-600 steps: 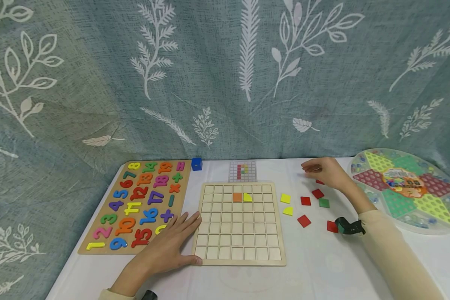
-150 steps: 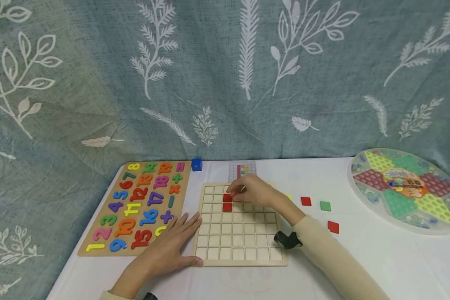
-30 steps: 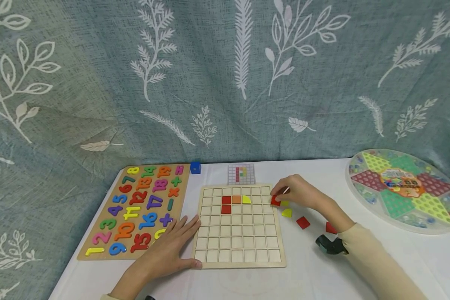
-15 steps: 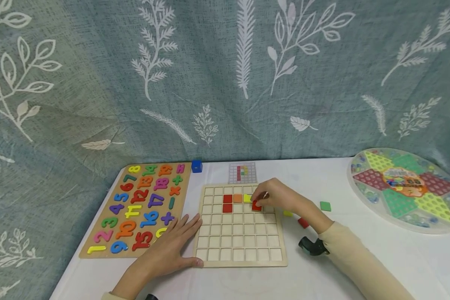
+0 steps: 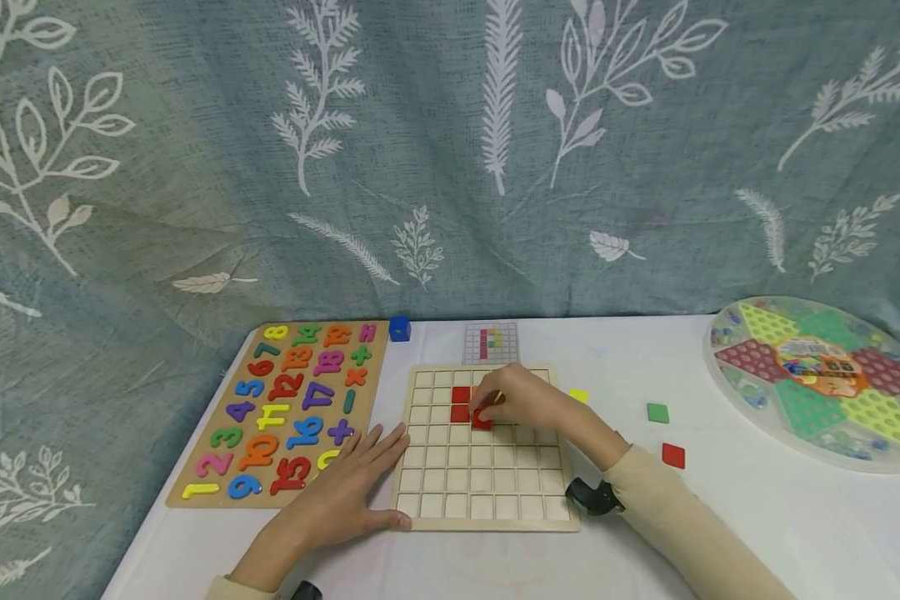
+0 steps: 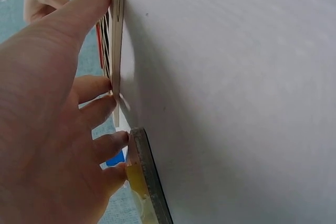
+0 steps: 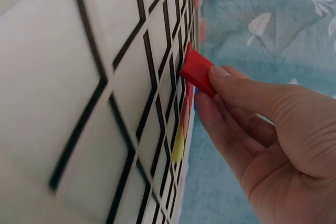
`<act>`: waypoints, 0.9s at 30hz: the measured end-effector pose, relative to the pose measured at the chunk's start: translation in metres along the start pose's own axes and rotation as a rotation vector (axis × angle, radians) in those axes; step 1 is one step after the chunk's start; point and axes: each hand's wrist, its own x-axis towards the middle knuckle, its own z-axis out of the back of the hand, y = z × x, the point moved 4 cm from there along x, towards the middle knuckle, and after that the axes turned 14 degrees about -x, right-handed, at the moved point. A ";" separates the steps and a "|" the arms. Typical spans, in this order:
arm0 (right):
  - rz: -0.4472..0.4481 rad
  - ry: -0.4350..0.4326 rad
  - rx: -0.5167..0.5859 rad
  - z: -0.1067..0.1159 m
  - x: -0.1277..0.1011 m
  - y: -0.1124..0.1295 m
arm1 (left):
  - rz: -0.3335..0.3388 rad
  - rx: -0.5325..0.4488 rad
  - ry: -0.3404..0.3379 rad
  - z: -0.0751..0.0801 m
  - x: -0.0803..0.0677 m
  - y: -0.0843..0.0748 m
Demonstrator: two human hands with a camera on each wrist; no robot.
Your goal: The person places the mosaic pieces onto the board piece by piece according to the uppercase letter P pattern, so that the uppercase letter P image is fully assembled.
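Note:
My right hand (image 5: 521, 402) pinches a red square tile (image 7: 197, 73) between thumb and fingers. In the head view that tile is low over the upper part of the wooden grid board (image 5: 487, 525), just right of two red tiles (image 5: 461, 404) stacked in one column. The right wrist view shows the held tile tilted, one edge near the grid, and a yellow piece (image 7: 178, 145) lying in the board. My fingers cover most of the orange and yellow pieces in the head view. My left hand (image 5: 337, 498) lies spread, thumb and fingertips touching the board's left edge.
A number board (image 5: 273, 417) lies at left, partly under my left fingers. Behind the grid board are a patterned card (image 5: 491, 342) and a blue cube (image 5: 400, 328). Yellow (image 5: 579, 395), green (image 5: 657, 412) and red tiles (image 5: 673, 455) lie at right, near a round marble game board (image 5: 821, 375).
Since 20 s ago, two red tiles have come to lie left of the orange one. During the last second my right hand carried another red tile leftward over the board. My left hand stayed put.

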 end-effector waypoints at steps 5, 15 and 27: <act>0.026 -0.006 -0.019 -0.008 0.008 0.007 | 0.007 0.014 0.006 0.000 0.001 0.000; 0.031 -0.023 -0.059 -0.016 0.016 0.017 | -0.007 0.006 0.004 -0.001 0.003 -0.001; 0.030 -0.005 -0.084 -0.022 0.013 0.023 | -0.023 0.003 0.000 -0.002 0.003 0.000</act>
